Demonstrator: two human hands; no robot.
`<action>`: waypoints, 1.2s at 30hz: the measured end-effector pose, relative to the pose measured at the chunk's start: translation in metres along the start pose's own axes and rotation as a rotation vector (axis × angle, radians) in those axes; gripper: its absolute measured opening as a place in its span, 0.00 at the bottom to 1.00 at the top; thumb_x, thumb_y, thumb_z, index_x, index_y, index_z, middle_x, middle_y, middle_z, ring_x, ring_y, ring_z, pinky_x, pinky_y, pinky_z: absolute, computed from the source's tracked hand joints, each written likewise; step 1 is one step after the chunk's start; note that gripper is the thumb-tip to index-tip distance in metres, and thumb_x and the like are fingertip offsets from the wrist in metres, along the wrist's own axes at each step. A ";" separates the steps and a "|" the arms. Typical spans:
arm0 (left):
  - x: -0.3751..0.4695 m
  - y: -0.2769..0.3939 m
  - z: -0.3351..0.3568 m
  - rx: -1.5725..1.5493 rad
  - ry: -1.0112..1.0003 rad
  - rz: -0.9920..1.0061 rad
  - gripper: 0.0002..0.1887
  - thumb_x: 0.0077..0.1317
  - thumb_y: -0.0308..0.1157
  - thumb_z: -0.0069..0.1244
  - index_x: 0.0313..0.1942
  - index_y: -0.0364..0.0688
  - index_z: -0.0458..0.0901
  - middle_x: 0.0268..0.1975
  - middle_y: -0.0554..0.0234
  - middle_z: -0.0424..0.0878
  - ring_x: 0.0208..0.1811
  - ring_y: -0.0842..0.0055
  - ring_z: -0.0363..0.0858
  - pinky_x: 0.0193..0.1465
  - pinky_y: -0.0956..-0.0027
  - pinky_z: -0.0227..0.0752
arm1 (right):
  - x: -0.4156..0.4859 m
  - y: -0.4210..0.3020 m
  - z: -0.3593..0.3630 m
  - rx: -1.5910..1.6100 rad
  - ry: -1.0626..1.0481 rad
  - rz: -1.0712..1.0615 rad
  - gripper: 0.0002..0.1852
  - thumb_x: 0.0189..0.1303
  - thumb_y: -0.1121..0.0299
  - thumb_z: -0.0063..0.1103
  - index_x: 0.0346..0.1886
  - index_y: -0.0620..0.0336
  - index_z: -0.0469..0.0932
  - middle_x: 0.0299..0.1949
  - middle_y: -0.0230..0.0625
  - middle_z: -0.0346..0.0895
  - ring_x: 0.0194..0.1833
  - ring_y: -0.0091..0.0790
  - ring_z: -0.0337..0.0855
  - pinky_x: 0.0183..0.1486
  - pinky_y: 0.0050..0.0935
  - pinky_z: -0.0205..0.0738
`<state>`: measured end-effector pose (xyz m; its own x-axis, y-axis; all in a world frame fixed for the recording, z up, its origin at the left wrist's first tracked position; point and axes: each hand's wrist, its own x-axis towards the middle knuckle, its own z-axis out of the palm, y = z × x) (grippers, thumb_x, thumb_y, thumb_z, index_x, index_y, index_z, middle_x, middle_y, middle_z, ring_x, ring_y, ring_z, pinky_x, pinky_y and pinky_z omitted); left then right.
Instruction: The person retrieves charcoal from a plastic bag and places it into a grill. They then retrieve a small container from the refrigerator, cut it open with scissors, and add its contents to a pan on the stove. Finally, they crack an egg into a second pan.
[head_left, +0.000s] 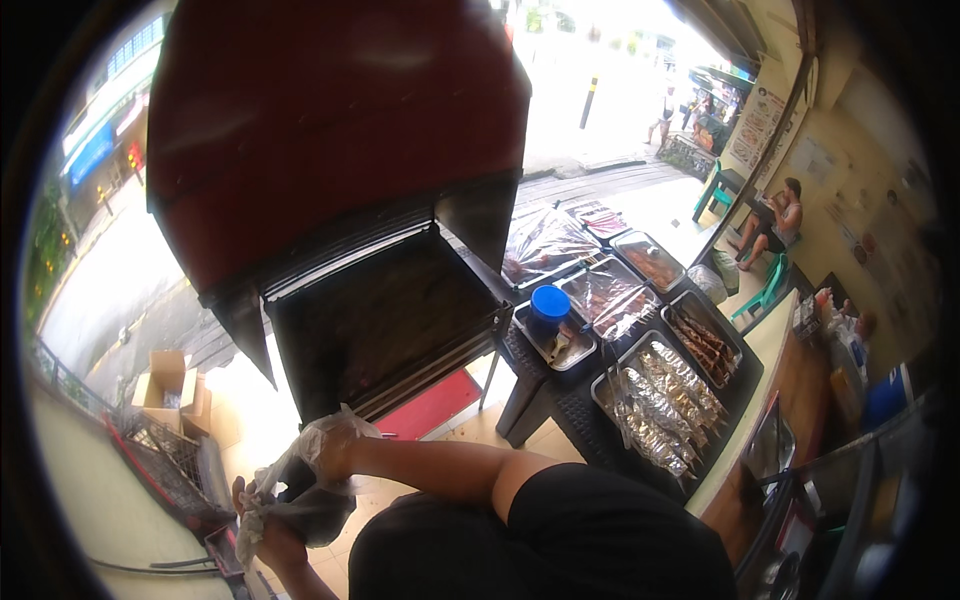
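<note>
A thin translucent plastic bag (324, 517) with something dark inside hangs between my hands at the lower left. My right hand (339, 448) reaches across my body and grips the bag's upper part, near the front corner of a dark grill box (390, 307). Lower down, my left hand (279, 534) holds the bag's gathered, crumpled end; plastic hides some of its fingers. The contents are too dark to identify. Above the grill box stands a large red metal hood (337, 97); the inside of the box is in deep shadow.
On a black table (581, 420) at right are foil-wrapped items in a tray (596, 386), browned skewers (701, 341), plastic-covered trays and a blue-lidded container (550, 304). Cardboard boxes (166, 390) stand at left. A person (780, 221) sits farther right.
</note>
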<state>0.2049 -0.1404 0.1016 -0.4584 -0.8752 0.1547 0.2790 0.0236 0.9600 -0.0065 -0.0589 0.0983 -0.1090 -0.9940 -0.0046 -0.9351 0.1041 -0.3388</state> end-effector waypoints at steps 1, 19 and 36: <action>0.002 0.000 0.000 -0.023 -0.006 -0.022 0.28 0.83 0.46 0.40 0.75 0.39 0.66 0.63 0.54 0.76 0.64 0.68 0.76 0.69 0.63 0.69 | 0.000 0.000 -0.002 -0.010 0.011 0.009 0.20 0.72 0.64 0.51 0.58 0.63 0.84 0.61 0.49 0.83 0.59 0.42 0.85 0.63 0.58 0.76; 0.004 -0.005 -0.003 0.392 -0.018 0.080 0.26 0.84 0.41 0.36 0.74 0.35 0.66 0.63 0.46 0.77 0.64 0.64 0.77 0.70 0.59 0.69 | 0.003 0.035 0.021 0.353 0.141 -0.081 0.18 0.68 0.58 0.62 0.56 0.54 0.84 0.50 0.34 0.88 0.48 0.32 0.87 0.53 0.37 0.80; -0.034 0.005 -0.040 -0.054 0.289 0.003 0.29 0.75 0.27 0.47 0.75 0.36 0.66 0.67 0.55 0.75 0.68 0.66 0.73 0.75 0.59 0.63 | -0.001 0.229 -0.014 0.631 0.161 0.798 0.14 0.73 0.56 0.55 0.51 0.48 0.87 0.50 0.30 0.87 0.53 0.22 0.85 0.53 0.26 0.81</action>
<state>0.2555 -0.1295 0.0916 -0.1998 -0.9768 0.0772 0.3285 0.0075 0.9445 -0.2252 -0.0331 0.0343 -0.7077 -0.6221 -0.3348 -0.2281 0.6497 -0.7252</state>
